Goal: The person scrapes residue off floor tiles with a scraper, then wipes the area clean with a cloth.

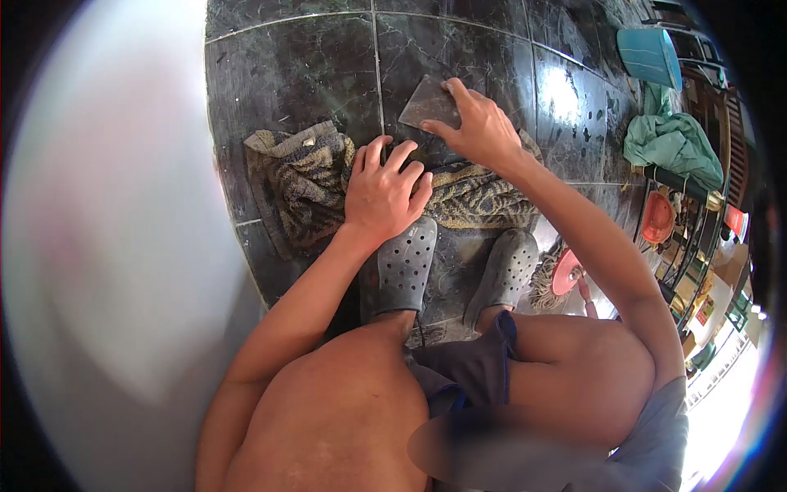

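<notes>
My right hand [485,129] grips a thin, flat, greyish square piece [426,102] by its right side, thumb and fingers along its edge. The piece lies flat over the dark tiled floor [303,66]. Just to the left and nearer my feet, my left hand [384,195] rests palm down with its fingers spread. Under and around that hand is a crumpled, patterned towel [299,176], stretching across the floor in front of my shoes and partly hidden by the hand.
Grey perforated clogs [407,262] are on my feet, close behind the towel. A white wall [123,205] borders the left side. At right stand a blue bucket [648,57], a green cloth [676,148], a mop with a pink head [566,272] and a cluttered rack [684,246].
</notes>
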{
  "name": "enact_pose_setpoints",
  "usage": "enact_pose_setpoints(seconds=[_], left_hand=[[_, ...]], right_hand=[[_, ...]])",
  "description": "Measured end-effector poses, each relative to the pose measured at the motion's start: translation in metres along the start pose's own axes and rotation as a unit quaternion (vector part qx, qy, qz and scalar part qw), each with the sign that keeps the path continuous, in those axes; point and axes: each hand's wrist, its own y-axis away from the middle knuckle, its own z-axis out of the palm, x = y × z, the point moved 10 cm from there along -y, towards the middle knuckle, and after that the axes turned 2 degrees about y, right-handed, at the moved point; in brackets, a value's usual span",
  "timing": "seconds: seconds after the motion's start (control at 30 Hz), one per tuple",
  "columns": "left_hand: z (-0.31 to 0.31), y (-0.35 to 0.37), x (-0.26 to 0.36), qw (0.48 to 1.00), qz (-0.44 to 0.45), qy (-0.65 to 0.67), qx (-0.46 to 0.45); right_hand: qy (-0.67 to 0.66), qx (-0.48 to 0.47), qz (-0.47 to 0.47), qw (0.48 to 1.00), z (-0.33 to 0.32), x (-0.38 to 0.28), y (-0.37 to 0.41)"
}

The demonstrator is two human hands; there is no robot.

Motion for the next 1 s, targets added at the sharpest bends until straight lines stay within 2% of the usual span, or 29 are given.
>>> enact_pose_setpoints(seconds=[0.17,0.77,0.87,1.0], left_hand=[[-0.001,0.000,0.001,1.000,0.002,-0.003,0.000],[-0.001,0.000,0.001,1.000,0.006,-0.004,0.003],[-0.002,0.000,0.002,1.000,0.012,-0.006,0.008],[-0.003,0.000,0.003,0.999,0.023,-0.010,0.026]], right_hand=[[0.003,-0.008,-0.018,1.000,0.002,-0.021,-0.008],[0.024,-0.043,0.043,0.998,0.004,-0.017,0.002],[0.023,-0.016,0.025,0.999,0.004,-0.018,0.001],[0.019,-0.030,0.031,0.999,0.002,-0.024,-0.003]])
